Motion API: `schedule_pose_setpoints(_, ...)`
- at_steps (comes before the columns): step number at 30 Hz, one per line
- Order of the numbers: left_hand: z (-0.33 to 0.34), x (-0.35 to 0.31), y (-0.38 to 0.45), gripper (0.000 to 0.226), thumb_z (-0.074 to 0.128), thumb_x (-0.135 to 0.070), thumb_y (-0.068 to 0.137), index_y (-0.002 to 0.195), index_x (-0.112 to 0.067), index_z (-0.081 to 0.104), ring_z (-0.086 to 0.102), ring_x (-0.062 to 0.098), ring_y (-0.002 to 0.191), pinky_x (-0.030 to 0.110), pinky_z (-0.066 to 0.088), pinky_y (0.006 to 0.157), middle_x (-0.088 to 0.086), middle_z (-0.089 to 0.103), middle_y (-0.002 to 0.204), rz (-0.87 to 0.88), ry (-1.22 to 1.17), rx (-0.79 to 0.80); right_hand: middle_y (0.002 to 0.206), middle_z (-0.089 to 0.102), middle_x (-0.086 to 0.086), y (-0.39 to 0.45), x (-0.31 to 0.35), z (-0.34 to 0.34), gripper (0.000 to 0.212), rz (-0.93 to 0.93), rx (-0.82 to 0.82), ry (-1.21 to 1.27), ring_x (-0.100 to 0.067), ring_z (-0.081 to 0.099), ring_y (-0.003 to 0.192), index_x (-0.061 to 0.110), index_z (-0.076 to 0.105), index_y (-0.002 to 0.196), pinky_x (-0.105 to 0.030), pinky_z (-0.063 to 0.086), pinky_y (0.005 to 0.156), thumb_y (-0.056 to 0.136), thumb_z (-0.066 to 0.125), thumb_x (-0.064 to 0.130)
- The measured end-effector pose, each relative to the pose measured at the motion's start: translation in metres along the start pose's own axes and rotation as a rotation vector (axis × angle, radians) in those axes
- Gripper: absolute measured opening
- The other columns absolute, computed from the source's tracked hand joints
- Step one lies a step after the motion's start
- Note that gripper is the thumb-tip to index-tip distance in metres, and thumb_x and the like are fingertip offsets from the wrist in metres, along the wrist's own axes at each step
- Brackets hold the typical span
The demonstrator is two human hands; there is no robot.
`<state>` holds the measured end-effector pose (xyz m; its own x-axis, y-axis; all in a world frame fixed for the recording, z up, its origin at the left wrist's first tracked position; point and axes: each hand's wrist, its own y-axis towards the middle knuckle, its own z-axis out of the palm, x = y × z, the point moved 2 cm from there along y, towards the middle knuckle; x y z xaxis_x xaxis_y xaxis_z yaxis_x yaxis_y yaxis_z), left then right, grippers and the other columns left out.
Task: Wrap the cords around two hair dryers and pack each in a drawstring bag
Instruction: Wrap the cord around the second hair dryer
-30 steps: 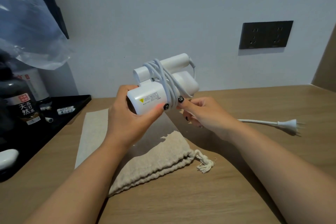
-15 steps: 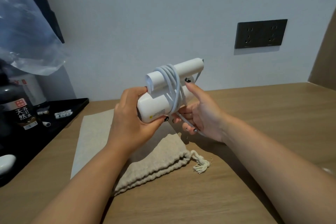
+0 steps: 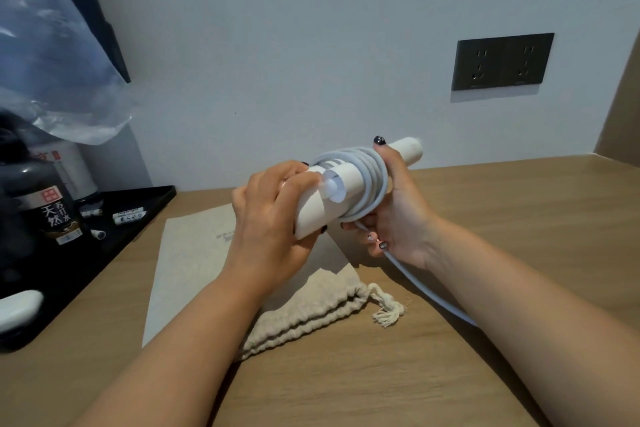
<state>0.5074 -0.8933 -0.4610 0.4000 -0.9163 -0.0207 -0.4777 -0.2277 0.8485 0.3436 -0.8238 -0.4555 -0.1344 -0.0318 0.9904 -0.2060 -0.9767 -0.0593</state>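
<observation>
I hold the folded white hair dryer [image 3: 332, 198] in the air above the wooden desk [image 3: 485, 218], with my left hand [image 3: 273, 215] curled round its barrel end and my right hand [image 3: 394, 211] wrapped round the coiled part. My right thumb presses on the loops and my lower fingers pinch the loose white cord [image 3: 408, 270] that trails down past my forearm.

The risk, as I judge it, is slack. The casing is smooth, hard plastic and the cord has a slick, rounded jacket, so if my thumb lifts, the loops could slide off towards the handle end and spring open. The tail runs out of view under my arm, so I cannot tell how much is left. If the plug snags on the desk edge, a pull could drag the coils loose.

Just below my hands lies the beige drawstring bag [image 3: 311, 315], a coarse, crumpled weave with a gathered mouth and a frayed tassel [image 3: 388, 314]. That mouth looks tight, so a bulky coil may catch on it. A second flat bag [image 3: 187, 253] lies beside it.
</observation>
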Motion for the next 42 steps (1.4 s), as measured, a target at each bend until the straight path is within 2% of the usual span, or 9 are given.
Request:
schedule_pose_setpoints(6, -0.003, 0.000, -0.004, 0.070, 0.085, -0.032, 0.070, 0.121, -0.040, 0.038, 0.056, -0.005, 0.097, 0.017, 0.053, 0.069, -0.015, 0.048, 0.120, -0.640, -0.715, 0.283, 0.051, 0.041, 0.005, -0.002, 0.009, 0.001, 0.050, -0.327, -0.134, -0.142, -0.013, 0.032, 0.048, 0.024, 0.052, 0.063, -0.024, 0.023, 0.046, 0.059, 0.047, 0.074)
schedule_pose_setpoints(12, -0.004, 0.014, -0.012, 0.076, 0.092, -0.042, 0.046, 0.112, -0.012, 0.067, 0.068, 0.026, 0.092, 0.035, 0.057, 0.078, 0.016, 0.069, 0.107, -0.821, -1.530, 0.616, 0.049, 0.055, 0.015, -0.014, 0.007, 0.011, 0.026, -0.535, 0.103, -0.151, 0.006, 0.051, 0.047, 0.025, 0.067, 0.052, -0.009, 0.038, 0.048, 0.054, 0.054, 0.047)
schedule_pose_setpoints(17, -0.001, 0.015, -0.013, 0.066, 0.076, -0.029, 0.051, 0.110, -0.004, 0.065, 0.068, 0.028, 0.089, 0.035, 0.056, 0.074, 0.022, 0.070, 0.105, -0.836, -1.272, 0.536, 0.057, 0.064, 0.016, -0.013, 0.006, 0.012, 0.023, -0.583, 0.156, -0.188, 0.007, 0.059, 0.057, 0.031, 0.075, 0.060, -0.009, 0.045, 0.054, 0.055, 0.055, 0.042)
schedule_pose_setpoints(22, -0.002, 0.015, -0.009, 0.069, 0.079, -0.034, 0.046, 0.110, -0.011, 0.063, 0.071, 0.021, 0.082, 0.027, 0.054, 0.066, 0.008, 0.073, 0.096, -0.822, -1.110, 0.410, 0.075, 0.050, -0.013, 0.002, 0.003, -0.001, 0.047, -0.520, 0.018, -0.329, -0.024, 0.049, 0.069, 0.014, 0.056, 0.078, -0.036, 0.037, 0.064, 0.065, 0.058, 0.059)
schedule_pose_setpoints(27, -0.005, 0.011, -0.005, 0.062, 0.085, -0.026, 0.056, 0.112, -0.032, 0.059, 0.068, 0.004, 0.083, 0.017, 0.053, 0.063, -0.013, 0.070, 0.097, -0.730, -0.961, 0.246, 0.054, 0.042, -0.001, 0.005, 0.005, -0.006, 0.071, -0.522, -0.133, -0.508, -0.015, 0.038, 0.053, 0.012, 0.051, 0.059, -0.031, 0.028, 0.056, 0.064, 0.049, 0.083)
schedule_pose_setpoints(32, -0.004, 0.014, -0.007, 0.083, 0.085, -0.043, 0.056, 0.129, -0.043, 0.046, 0.061, 0.002, 0.096, 0.023, 0.054, 0.072, -0.018, 0.060, 0.114, -0.625, -0.645, 0.199, 0.049, 0.048, 0.001, 0.006, 0.002, -0.004, 0.075, -0.403, -0.231, -0.582, -0.015, 0.042, 0.052, 0.008, 0.052, 0.058, -0.027, 0.034, 0.056, 0.078, 0.041, 0.079)
schedule_pose_setpoints(37, -0.007, 0.014, -0.006, 0.087, 0.085, -0.040, 0.063, 0.134, -0.047, 0.037, 0.055, 0.000, 0.096, 0.012, 0.041, 0.072, -0.025, 0.052, 0.111, -0.581, -0.446, 0.186, 0.060, 0.049, -0.005, 0.000, 0.004, -0.003, 0.076, -0.176, -0.163, -0.609, -0.013, 0.036, 0.047, 0.009, 0.057, 0.079, -0.023, 0.031, 0.047, 0.082, 0.023, 0.077)
schedule_pose_setpoints(39, -0.009, 0.018, -0.006, 0.085, 0.084, -0.040, 0.064, 0.134, -0.047, 0.036, 0.053, 0.002, 0.092, 0.016, 0.040, 0.072, -0.022, 0.051, 0.110, -0.588, -0.377, 0.173, 0.065, 0.051, -0.005, 0.001, 0.002, -0.004, 0.064, -0.056, -0.140, -0.524, -0.013, 0.036, 0.047, 0.011, 0.060, 0.094, -0.022, 0.031, 0.043, 0.092, 0.030, 0.068)
schedule_pose_setpoints(42, -0.013, 0.026, -0.006, 0.075, 0.083, -0.040, 0.066, 0.122, -0.055, 0.036, 0.053, -0.003, 0.085, 0.013, 0.038, 0.066, -0.029, 0.052, 0.098, -0.638, -0.350, 0.129, 0.066, 0.053, -0.009, 0.001, 0.005, -0.003, 0.018, 0.042, -0.093, -0.319, -0.010, 0.034, 0.042, 0.005, 0.054, 0.090, -0.019, 0.028, 0.039, 0.097, 0.046, 0.019)
